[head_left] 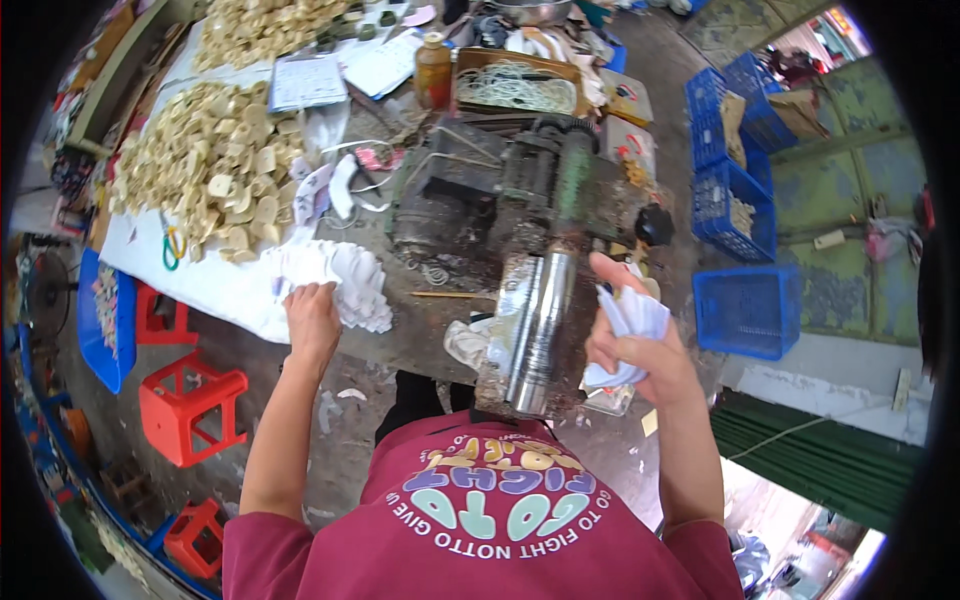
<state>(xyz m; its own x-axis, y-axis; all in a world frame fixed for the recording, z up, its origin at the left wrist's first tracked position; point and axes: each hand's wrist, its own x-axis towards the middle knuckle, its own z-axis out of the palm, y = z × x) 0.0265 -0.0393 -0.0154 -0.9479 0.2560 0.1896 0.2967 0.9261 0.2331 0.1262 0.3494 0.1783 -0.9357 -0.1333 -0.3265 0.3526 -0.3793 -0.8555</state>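
head view: the roller machine [540, 300] stands mid-bench with its steel rollers pointing toward the person. to its left, the left hand [312, 318] is closed over the near edge of a fanned stack of white pieces [335, 280] lying on the white sheet [215, 285]. to its right, the right hand [640, 350] is clamped on a small bundle of white pieces [630, 315], held up beside the rollers. this looks like the pick-and-feed step, one hand gathering stock and the other carrying a batch. the next move likely calls for lining the bundle's edges up squarely with the rollers, fingers kept well back from them
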